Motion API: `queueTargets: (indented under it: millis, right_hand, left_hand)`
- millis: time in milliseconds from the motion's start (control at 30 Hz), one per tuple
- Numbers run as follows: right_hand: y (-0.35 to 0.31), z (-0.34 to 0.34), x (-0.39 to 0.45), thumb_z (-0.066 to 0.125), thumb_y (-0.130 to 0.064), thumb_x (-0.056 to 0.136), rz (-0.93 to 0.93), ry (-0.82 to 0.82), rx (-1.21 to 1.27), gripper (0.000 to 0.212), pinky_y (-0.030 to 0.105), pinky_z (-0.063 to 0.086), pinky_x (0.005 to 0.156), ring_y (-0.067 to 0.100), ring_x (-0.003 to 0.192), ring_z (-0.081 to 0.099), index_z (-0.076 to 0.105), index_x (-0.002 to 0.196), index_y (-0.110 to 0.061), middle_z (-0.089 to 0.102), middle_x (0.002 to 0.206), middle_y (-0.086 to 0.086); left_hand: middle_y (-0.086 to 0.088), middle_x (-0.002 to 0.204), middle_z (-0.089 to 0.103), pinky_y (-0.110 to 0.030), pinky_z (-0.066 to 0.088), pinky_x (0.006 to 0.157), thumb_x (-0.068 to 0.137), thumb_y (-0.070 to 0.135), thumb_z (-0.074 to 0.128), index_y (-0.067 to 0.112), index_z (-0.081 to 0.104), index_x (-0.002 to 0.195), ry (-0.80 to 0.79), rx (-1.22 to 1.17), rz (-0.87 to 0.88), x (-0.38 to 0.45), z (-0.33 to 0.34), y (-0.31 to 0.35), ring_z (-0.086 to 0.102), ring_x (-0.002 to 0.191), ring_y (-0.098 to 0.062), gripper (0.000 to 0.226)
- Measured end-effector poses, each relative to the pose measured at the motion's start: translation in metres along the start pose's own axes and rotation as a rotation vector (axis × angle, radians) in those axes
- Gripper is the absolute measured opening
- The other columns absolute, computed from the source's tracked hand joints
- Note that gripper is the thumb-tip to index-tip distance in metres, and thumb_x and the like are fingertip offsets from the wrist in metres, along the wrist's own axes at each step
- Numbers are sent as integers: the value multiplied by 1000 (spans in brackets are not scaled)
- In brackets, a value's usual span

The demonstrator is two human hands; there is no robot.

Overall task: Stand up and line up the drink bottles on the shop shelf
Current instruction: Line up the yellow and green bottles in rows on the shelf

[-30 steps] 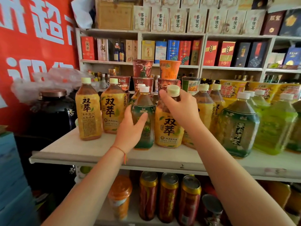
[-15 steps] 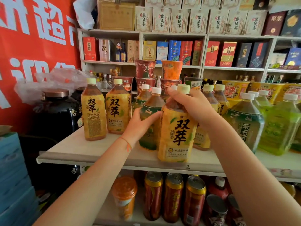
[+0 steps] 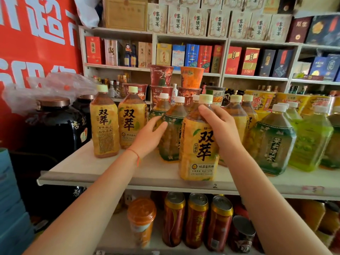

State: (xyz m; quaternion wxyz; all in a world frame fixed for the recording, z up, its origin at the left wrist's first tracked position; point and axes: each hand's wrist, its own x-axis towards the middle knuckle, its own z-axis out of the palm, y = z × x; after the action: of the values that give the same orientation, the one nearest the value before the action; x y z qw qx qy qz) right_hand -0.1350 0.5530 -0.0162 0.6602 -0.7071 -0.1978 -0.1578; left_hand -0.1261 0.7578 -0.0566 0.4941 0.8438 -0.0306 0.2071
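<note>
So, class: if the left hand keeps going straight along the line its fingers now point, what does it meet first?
The left hand points up and right, its fingertips at the green-labelled bottle, so that bottle comes first. It may already be touching it; depth is unclear.

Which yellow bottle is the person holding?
The yellow bottle nearest the shelf's front edge, gripped at its neck by the right hand. The other yellow ones stand farther back, untouched.
</note>
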Motion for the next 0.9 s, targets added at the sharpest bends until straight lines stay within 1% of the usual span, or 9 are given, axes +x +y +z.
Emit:
queueTargets:
  millis: [100,167,300,400,500,567,700,833,900]
  right_hand:
    - [-1,17,-2,71,-51,85,6,23,18,25,48,58,90,20,90,74,72,96,-29,77,95,-1]
    - [-2,37,-2,71,-53,84,0,27,9,25,47,58,90,17,90,73,72,95,-31,77,94,-4]
    - [-5,89,-6,70,-55,84,-37,46,6,26,40,58,88,12,90,70,70,96,-32,75,92,-8]
    - [-5,132,-5,67,-62,82,-39,86,-34,42,30,55,81,7,91,66,69,108,-29,71,96,-11]
    - [-7,164,-1,65,-61,85,-37,106,-49,47,20,44,68,2,87,61,67,113,-23,68,95,-12]
    - [-9,182,3,65,-57,87,-22,110,-49,42,17,39,63,-3,83,58,66,112,-23,66,92,-15]
    - [-6,204,13,65,-57,87,-11,114,-42,43,20,45,69,0,87,61,64,115,-24,66,95,-15]
    - [-1,220,21,65,-61,84,-9,168,-63,49,29,53,79,7,93,63,65,115,-24,68,100,-10]
    - [1,226,20,62,-62,84,-24,180,-73,52,35,55,88,9,99,63,63,120,-26,68,107,-10]
  left_hand:
    - [9,128,57,-42,50,101,104,48,41,32,51,137,15,-166,-100,-12,-9,-4,56,120,-15,38]
    - [4,119,64,-41,57,90,104,42,45,30,60,124,79,-226,-57,-19,-16,-10,62,111,-18,28]
    - [-2,111,60,-17,38,89,95,15,58,19,66,102,642,114,245,-31,-47,-25,53,103,-13,12]
    - [-18,123,52,-36,38,92,85,22,71,8,58,119,895,385,225,-28,-78,-40,48,115,-34,39]
    - [-19,141,44,-51,43,98,77,48,80,14,29,150,699,429,30,-20,-102,-51,46,127,-38,94]
    - [-15,143,45,-53,48,96,71,58,81,25,10,156,524,437,-39,-18,-116,-58,51,126,-36,115]
    - [-4,133,58,-48,56,85,70,64,77,38,8,155,350,414,-70,-14,-141,-73,64,110,-30,112]
    - [11,111,62,-33,46,76,82,41,78,39,17,153,291,326,28,-11,-146,-81,61,93,-17,94]
    - [8,114,62,-33,44,77,83,36,78,42,25,150,316,269,52,-7,-147,-87,59,95,-15,86]
